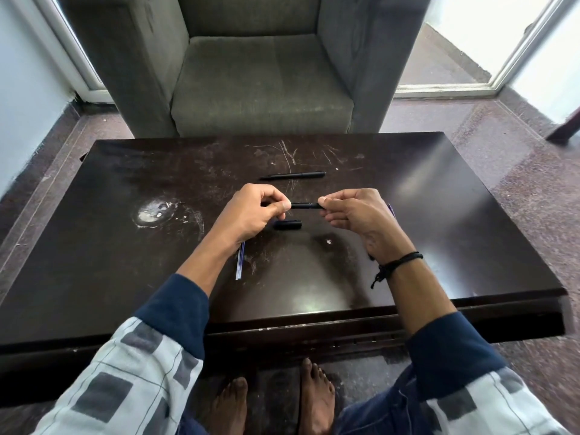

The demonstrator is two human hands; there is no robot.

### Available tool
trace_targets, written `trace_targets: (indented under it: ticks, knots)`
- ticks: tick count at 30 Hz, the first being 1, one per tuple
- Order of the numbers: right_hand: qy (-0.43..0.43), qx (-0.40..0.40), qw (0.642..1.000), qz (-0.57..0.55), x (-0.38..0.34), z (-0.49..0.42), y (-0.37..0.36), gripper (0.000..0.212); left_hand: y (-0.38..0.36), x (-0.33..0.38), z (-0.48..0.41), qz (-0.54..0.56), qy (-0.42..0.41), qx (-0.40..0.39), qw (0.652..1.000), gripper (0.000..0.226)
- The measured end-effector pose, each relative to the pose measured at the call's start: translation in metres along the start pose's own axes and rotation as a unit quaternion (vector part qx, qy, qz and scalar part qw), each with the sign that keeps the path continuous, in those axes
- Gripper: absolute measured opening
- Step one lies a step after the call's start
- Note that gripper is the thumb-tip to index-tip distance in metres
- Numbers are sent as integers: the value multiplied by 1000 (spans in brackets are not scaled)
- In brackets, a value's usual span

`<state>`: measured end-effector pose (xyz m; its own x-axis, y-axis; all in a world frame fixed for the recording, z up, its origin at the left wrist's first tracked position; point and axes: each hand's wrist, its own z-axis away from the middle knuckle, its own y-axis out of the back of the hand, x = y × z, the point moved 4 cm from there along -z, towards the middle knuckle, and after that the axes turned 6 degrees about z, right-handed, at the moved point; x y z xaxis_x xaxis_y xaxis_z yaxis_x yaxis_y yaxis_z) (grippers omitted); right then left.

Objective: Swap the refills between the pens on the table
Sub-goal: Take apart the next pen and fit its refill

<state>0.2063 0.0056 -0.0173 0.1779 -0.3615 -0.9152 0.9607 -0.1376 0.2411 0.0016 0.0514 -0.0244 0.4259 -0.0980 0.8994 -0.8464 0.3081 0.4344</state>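
The left hand (257, 211) and right hand (354, 215) each pinch one end of a pen (306, 205), held level above the table (439, 215). From it, the second pen (293, 175) lies at 12 o'clock, a cap (287, 224) at 6 and a refill (240, 262) at 7. They are probably twisting the barrel, so next comes opposed turning with firm pinches.

Home living room: grey armchair (260, 67), scratched coffee table (125, 189), balcony door (489, 42).
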Motion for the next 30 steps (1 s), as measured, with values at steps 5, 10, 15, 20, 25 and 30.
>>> trace_targets:
  ticks: [5,10,15,20,25,30]
  knots:
    - [-1,1,1000,-7,0,1,1,22,0,1,1,6,5,-1,1000,9]
    - [0,1,1000,0,-1,2,1,18,0,-2,-1,8,6,0,1000,9]
    - [4,2,1000,3,-1,1,1,13,-1,-3,-1,15,11,-1,1000,9]
    - [4,3,1000,5,-1,1,1,17,-2,-4,-1,21,18,-9,1000,8]
    - [1,2,1000,3,0,0,1,14,-3,-4,0,16,17,-15,1000,6]
    - [-1,0,1000,-1,-1,1,0,11,-3,-1,1,8,12,-15,1000,6]
